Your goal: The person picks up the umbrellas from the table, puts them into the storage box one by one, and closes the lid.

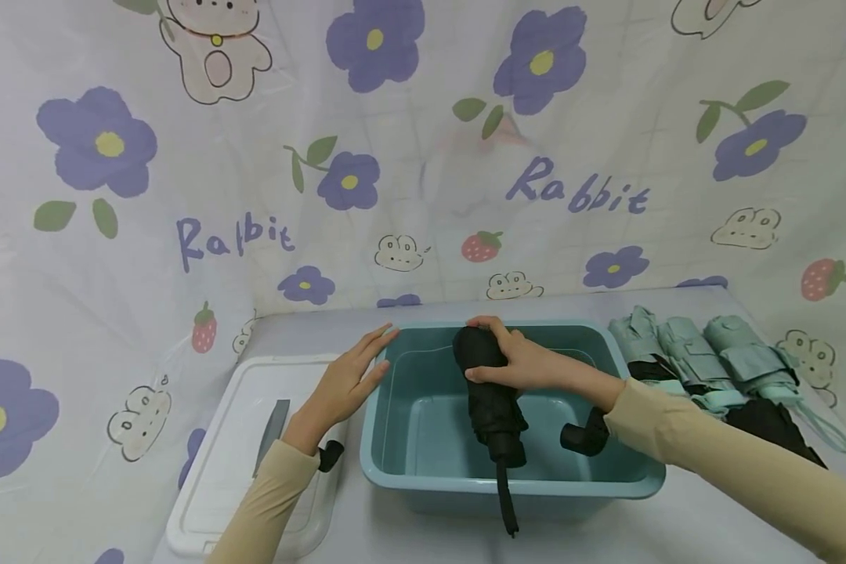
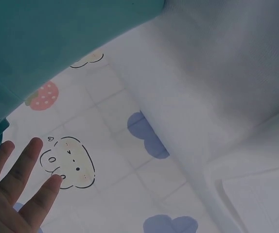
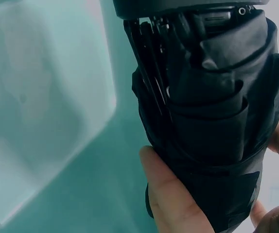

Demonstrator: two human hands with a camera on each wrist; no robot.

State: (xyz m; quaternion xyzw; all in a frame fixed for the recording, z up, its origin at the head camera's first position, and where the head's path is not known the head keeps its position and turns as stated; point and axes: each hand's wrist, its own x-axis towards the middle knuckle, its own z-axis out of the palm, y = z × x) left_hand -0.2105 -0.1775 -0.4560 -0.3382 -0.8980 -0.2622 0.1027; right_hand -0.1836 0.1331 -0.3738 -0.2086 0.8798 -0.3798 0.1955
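Observation:
A folded black umbrella [image 1: 492, 399] lies slanted across a teal plastic tub [image 1: 395, 462], its strap hanging over the near rim. My right hand [image 1: 515, 362] grips its upper end, fingers and thumb wrapped round the black fabric [image 3: 212, 126]. The left hand [image 1: 348, 381] lies flat with straight fingers against the tub's left outer wall, holding nothing. In the left wrist view the fingertips [image 2: 18, 170] show beside the tub's teal edge [image 2: 57, 43] over the printed cloth.
A white lidded box [image 1: 254, 439] stands left of the tub. Three folded mint-green umbrellas [image 1: 698, 352] lie on the table at the right, with black fabric [image 1: 775, 423] under them. A flower-and-rabbit printed cloth [image 1: 423, 172] hangs behind and covers the table.

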